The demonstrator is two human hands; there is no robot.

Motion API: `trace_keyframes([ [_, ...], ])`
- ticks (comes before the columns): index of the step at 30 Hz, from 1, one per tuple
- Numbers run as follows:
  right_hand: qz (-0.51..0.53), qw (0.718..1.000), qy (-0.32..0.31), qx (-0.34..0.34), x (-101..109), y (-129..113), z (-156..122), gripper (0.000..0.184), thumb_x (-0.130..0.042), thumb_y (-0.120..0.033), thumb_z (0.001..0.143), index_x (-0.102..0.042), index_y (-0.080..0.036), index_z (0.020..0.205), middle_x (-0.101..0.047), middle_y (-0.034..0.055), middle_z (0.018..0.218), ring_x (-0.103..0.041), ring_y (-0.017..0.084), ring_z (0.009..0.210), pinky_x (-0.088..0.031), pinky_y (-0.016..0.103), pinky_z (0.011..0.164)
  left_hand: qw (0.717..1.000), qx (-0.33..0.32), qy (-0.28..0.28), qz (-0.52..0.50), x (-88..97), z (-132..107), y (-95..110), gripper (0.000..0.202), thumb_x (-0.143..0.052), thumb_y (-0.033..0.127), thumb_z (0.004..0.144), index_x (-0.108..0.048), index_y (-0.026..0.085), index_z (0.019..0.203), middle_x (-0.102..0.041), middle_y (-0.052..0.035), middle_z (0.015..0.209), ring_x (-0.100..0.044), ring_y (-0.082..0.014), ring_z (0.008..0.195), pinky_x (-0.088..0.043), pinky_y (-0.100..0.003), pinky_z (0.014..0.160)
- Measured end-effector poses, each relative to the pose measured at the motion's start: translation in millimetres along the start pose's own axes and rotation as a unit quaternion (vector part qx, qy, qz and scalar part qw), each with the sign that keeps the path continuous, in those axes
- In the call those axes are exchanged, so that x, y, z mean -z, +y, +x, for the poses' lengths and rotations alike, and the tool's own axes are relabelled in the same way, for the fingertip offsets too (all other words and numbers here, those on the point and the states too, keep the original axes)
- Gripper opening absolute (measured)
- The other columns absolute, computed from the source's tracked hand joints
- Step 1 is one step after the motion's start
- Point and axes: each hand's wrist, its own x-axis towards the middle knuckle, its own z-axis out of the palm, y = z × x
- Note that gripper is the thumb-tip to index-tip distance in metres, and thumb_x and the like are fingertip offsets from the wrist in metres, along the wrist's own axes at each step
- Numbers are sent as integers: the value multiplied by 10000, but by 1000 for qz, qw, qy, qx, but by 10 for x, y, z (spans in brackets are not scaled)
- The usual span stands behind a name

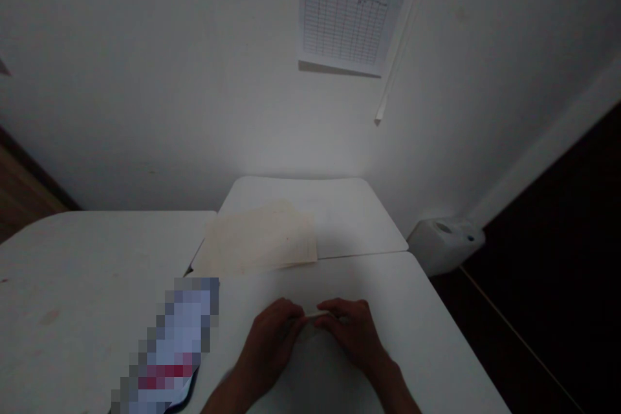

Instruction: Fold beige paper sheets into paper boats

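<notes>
2 bare hands are meeting over the near part of a white counter (412, 323). The left hand (274, 334) is curling inward, thumb and fingers pinching 1 end of a small pale strip (317, 315). The right hand (352, 330) is pinching the other end in the same manner. The pale strip is bridging the narrow gap between the fingertips; its material is not showing clearly, and whether it is touching the counter cannot be told.

Beyond the hands, cream paper (262, 239) is lying across the seam between 2 counter panels. To the left of the left hand, a flat object (179, 336) is resting, its face blurred out. On the wall (169, 77), 1 printed sheet (343, 22) is hanging slightly tilted. A white container (436, 249) is standing just beside the counter's right edge.
</notes>
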Motion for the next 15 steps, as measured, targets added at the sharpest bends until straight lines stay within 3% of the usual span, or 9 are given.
trace_keyframes([
  [7,22,999,-2,-37,15,-136,23,51,-718,-291,781,-762,-294,755,-746,-36,743,-690,178,708,-459,303,851,997,65,-30,-24,22,8,85,229,-467,311,947,-574,217,768,-638,11,693,-612,-143,617,-465,-232,591],
  [12,74,996,-11,-38,19,-184,47,175,-662,-322,823,-734,-231,691,-717,-23,663,-661,152,623,-484,234,659,997,64,-36,-34,39,27,106,232,-468,314,936,-580,218,757,-652,2,703,-624,-147,630,-474,-231,590],
  [15,81,996,4,-45,19,-165,60,180,-657,-317,817,-724,-206,692,-705,-16,648,-647,149,619,-469,223,618,996,72,-31,-42,57,51,88,203,-506,325,915,-628,226,786,-682,5,727,-648,-151,658,-490,-232,623],
])
